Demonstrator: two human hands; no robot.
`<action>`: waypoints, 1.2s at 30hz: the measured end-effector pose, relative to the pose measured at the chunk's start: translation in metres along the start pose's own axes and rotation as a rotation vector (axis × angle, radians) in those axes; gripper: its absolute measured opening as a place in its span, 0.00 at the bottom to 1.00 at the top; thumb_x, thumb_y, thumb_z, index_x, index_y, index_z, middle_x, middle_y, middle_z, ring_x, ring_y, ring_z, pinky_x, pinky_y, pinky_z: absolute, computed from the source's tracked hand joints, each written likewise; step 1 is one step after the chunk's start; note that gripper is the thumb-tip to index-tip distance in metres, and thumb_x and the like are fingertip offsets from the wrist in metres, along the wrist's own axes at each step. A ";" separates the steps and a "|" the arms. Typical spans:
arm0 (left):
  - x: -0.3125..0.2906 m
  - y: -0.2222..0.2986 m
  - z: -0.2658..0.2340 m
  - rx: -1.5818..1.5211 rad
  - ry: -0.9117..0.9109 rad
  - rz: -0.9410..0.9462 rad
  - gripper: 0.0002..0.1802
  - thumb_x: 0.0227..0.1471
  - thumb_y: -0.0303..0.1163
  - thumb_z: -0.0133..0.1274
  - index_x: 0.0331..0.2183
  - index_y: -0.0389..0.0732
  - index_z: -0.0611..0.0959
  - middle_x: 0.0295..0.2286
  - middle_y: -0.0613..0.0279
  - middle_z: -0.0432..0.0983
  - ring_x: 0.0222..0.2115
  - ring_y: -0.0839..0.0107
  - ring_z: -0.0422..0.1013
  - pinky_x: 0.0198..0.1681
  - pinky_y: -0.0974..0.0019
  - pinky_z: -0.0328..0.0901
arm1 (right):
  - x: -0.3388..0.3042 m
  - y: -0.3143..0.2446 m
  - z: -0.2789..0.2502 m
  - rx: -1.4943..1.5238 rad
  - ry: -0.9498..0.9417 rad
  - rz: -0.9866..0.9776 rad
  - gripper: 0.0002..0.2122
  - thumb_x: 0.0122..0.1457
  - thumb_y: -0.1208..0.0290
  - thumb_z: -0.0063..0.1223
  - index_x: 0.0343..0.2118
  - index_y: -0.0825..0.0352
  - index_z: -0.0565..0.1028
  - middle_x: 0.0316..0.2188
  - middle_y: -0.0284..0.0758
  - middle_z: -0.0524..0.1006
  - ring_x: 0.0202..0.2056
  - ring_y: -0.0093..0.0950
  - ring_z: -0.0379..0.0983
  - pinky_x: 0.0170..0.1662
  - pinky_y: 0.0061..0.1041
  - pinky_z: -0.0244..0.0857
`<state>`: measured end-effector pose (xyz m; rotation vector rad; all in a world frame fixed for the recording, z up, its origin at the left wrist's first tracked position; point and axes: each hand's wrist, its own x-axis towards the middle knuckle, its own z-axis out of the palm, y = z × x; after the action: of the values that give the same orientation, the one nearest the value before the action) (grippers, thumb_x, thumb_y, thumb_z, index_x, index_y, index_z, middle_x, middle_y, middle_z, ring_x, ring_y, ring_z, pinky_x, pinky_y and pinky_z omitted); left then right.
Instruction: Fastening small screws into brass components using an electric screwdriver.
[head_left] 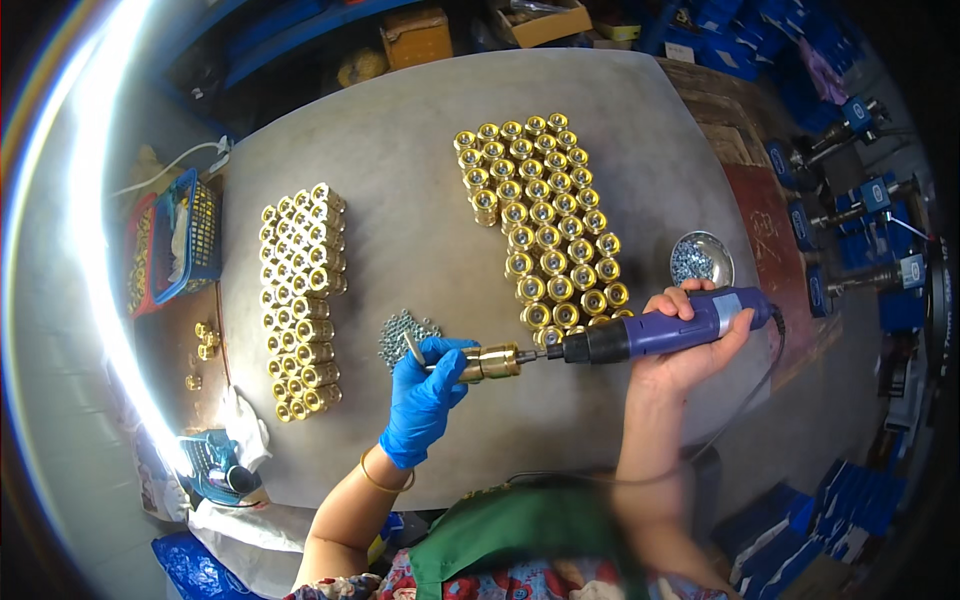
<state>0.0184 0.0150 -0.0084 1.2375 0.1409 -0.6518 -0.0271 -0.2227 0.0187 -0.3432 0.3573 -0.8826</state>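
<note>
1. The brass fitting (490, 363) is clasped by the blue-gloved left hand (425, 390), above the worktop (420, 250), toward its near edge; a slim pale piece (413, 346) also shows at the fingers.
2. The purple power driver (655, 335) is gripped by the bare right hand (675, 368), fingers wrapped over its body.
3. The fitting's right end is met by the bit (532, 355); how deep it is seated cannot be told. Bit and fitting are best held on one line, with steady pressure and the fitting braced against twist.
4. Gloved fingertips are best kept clear of the bit, and the cord (755, 395) slack.
5. Loose small metal parts (400, 335) are heaped beyond the left hand; more are held in a steel bowl (731, 262) by the right edge.
6. Fittings are stood in a left block (305, 290) near the left edge and a right block (545, 225) reaching toward the far edge.
</note>
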 end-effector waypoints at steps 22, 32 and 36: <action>0.088 0.052 0.003 0.714 0.026 0.588 0.50 0.39 0.26 0.60 0.58 0.44 0.47 0.23 0.67 0.69 0.23 0.78 0.68 0.28 0.73 0.64 | 0.027 -0.034 0.000 0.067 -0.110 -0.212 0.25 0.50 0.44 0.46 0.37 0.65 0.66 0.33 0.34 0.69 0.23 0.22 0.64 0.27 0.21 0.60; 0.163 0.026 0.016 1.045 -0.161 0.745 0.49 0.37 0.25 0.61 0.58 0.48 0.52 0.24 0.61 0.71 0.24 0.71 0.68 0.31 0.68 0.66 | 0.018 -0.031 -0.011 -0.023 -0.072 -0.175 0.22 0.52 0.46 0.44 0.37 0.63 0.67 0.33 0.35 0.71 0.23 0.23 0.65 0.28 0.21 0.58; 0.154 0.045 0.022 1.478 -0.168 0.810 0.30 0.44 0.29 0.56 0.51 0.42 0.68 0.25 0.62 0.71 0.25 0.74 0.68 0.29 0.71 0.65 | 0.016 -0.028 -0.010 -0.050 -0.071 -0.165 0.22 0.53 0.45 0.43 0.36 0.63 0.67 0.33 0.35 0.71 0.23 0.23 0.65 0.27 0.21 0.58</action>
<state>0.1620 -0.0559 -0.0311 2.3923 -1.1285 -0.0260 -0.0412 -0.2532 0.0198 -0.4535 0.2880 -1.0209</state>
